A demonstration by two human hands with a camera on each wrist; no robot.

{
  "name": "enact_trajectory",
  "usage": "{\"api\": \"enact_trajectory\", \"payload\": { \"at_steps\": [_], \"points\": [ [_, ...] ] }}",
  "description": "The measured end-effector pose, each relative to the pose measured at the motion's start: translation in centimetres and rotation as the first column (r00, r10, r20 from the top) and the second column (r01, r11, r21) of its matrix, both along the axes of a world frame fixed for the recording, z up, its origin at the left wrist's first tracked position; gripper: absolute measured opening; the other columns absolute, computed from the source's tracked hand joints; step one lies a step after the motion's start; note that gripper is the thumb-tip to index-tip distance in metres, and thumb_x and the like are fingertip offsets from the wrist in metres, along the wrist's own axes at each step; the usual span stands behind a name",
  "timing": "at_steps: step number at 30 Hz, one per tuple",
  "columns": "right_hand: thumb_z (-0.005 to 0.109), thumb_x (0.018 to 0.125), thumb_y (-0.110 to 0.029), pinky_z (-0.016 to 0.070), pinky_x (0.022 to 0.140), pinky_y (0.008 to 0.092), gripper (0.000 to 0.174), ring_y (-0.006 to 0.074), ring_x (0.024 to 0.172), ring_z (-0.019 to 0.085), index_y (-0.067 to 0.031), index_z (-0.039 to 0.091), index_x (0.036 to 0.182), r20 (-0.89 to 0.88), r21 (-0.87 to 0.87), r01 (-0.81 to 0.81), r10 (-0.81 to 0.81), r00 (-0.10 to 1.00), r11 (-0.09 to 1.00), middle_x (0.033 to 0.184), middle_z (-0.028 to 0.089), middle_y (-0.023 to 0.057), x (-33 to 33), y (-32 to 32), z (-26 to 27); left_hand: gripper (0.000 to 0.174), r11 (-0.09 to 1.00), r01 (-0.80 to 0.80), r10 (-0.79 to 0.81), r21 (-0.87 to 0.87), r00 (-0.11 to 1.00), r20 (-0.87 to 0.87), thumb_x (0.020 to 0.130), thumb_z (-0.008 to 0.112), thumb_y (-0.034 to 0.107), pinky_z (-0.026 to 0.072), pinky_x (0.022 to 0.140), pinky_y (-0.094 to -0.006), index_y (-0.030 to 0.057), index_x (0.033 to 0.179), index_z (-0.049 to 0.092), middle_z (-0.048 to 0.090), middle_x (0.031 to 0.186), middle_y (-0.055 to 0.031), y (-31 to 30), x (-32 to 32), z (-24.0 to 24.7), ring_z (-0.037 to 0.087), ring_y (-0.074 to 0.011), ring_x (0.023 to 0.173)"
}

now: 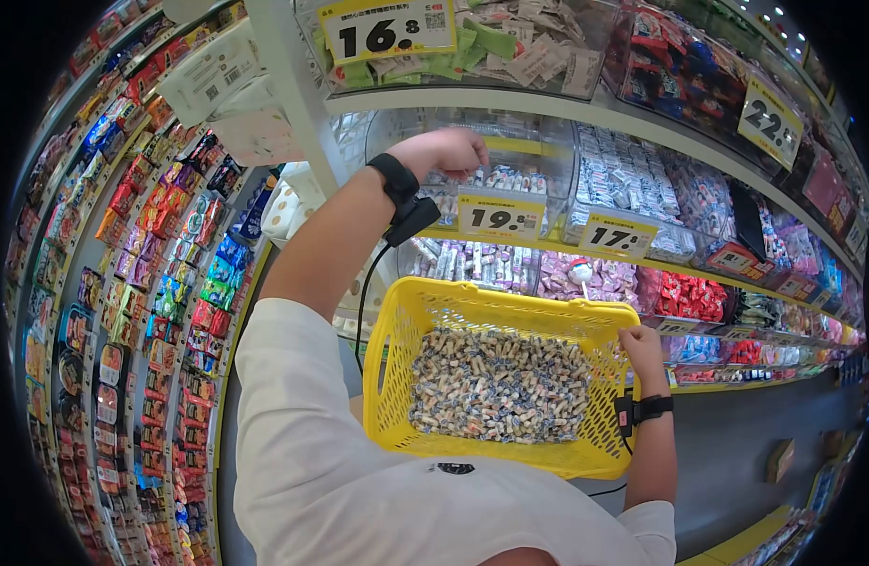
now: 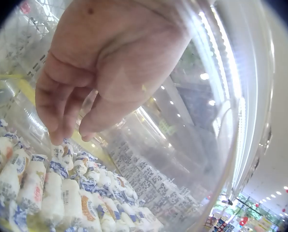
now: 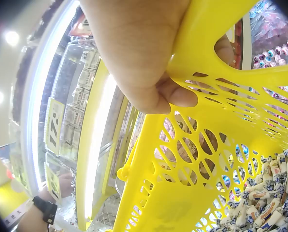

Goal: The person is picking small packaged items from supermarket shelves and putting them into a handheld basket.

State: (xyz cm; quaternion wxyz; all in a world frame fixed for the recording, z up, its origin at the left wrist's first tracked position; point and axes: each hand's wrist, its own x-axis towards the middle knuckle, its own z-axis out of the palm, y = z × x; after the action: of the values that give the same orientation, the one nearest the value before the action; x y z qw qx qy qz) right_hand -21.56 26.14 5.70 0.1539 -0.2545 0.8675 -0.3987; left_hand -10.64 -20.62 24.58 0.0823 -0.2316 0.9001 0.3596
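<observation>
My left hand [image 1: 441, 154] reaches into a clear bin of wrapped candies [image 1: 515, 179]. In the left wrist view the loosely bent fingers of that hand [image 2: 105, 63] point down, fingertips right at the top of the white-and-blue wrapped candies [image 2: 52, 193]; nothing shows in the gap between thumb and fingers. With my right hand [image 1: 642, 351] I grip the right end of a yellow plastic basket [image 1: 383, 377]. Seen from the right wrist, the hand [image 3: 134, 53] wraps its fingers through the basket's handle opening. Many small wrapped candies [image 1: 501, 387] cover the basket's bottom.
Price tags [image 1: 501, 215] line the shelf front by the bin, and a higher shelf [image 1: 510, 99] overhangs it. More candy bins [image 1: 623, 174] stand to the right. Snack shelves [image 1: 151, 283] fill the left side. A cable [image 1: 361, 302] hangs from the left wrist camera.
</observation>
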Motion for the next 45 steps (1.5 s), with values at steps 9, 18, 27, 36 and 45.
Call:
{"api": "enact_trajectory", "payload": {
  "at_steps": [9, 18, 27, 36, 45],
  "points": [
    [0.066, 0.084, -0.024, 0.0415, 0.054, 0.0318, 0.033, 0.0125, 0.054, 0.053, 0.0051, 0.063, 0.07, 0.009, -0.039, 0.012, -0.012, 1.0, 0.999, 0.058, 0.057, 0.006, -0.2, 0.2, -0.7, 0.036, 0.952, 0.101, -0.066, -0.29, 0.989, 0.13, 0.083, 0.05, 0.021, 0.0521, 0.067, -0.0334, 0.0114, 0.114, 0.066, 0.068, 0.094, -0.0043, -0.8, -0.8, -0.7, 0.062, -0.0176, 0.083],
    [0.066, 0.084, -0.024, 0.0423, 0.055, 0.0316, 0.032, 0.0133, 0.055, 0.055, 0.0045, 0.064, 0.07, 0.015, 0.004, 0.002, -0.002, 1.0, 1.0, 0.059, 0.059, 0.0064, -0.1, 0.1, 0.1, 0.037, 0.981, 0.113, -0.09, -0.159, 0.985, 0.147, 0.084, 0.05, 0.022, 0.0502, 0.069, -0.0315, 0.0089, 0.115, 0.065, 0.069, 0.094, -0.0036, -0.8, -0.9, -1.1, 0.064, -0.016, 0.084],
    [0.066, 0.084, -0.025, 0.0425, 0.055, 0.0328, 0.033, 0.0143, 0.055, 0.055, 0.0046, 0.064, 0.07, -0.011, 0.02, -0.002, 0.002, 1.0, 1.0, 0.058, 0.059, 0.0071, -0.1, 0.1, 0.0, 0.046, 0.984, 0.125, -0.108, -0.127, 0.985, 0.136, 0.083, 0.05, 0.026, 0.0483, 0.071, -0.0329, 0.0129, 0.127, 0.058, 0.066, 0.101, -0.0032, 0.5, -0.1, -0.2, 0.063, -0.0163, 0.083],
    [0.066, 0.084, -0.025, 0.0425, 0.055, 0.0322, 0.032, 0.0138, 0.055, 0.055, 0.0043, 0.065, 0.071, 0.007, 0.014, 0.005, -0.005, 1.0, 1.0, 0.059, 0.059, 0.0069, 0.2, 0.1, 0.4, 0.051, 0.98, 0.151, -0.123, -0.132, 0.972, 0.203, 0.081, 0.05, 0.031, 0.0469, 0.074, -0.0342, 0.0145, 0.129, 0.057, 0.064, 0.106, -0.0032, 0.9, -0.1, 0.1, 0.061, -0.0175, 0.087],
    [0.066, 0.084, -0.025, 0.0412, 0.054, 0.0319, 0.033, 0.0134, 0.054, 0.053, 0.0042, 0.064, 0.069, 0.002, -0.001, 0.009, -0.009, 1.0, 1.0, 0.058, 0.057, 0.0059, 0.1, 0.0, 0.2, 0.047, 0.981, 0.137, -0.116, -0.139, 0.982, 0.147, 0.084, 0.049, 0.028, 0.047, 0.08, -0.0342, 0.0105, 0.126, 0.057, 0.064, 0.109, -0.0051, 1.0, -0.1, -0.1, 0.06, -0.0198, 0.098]
  ]
}}
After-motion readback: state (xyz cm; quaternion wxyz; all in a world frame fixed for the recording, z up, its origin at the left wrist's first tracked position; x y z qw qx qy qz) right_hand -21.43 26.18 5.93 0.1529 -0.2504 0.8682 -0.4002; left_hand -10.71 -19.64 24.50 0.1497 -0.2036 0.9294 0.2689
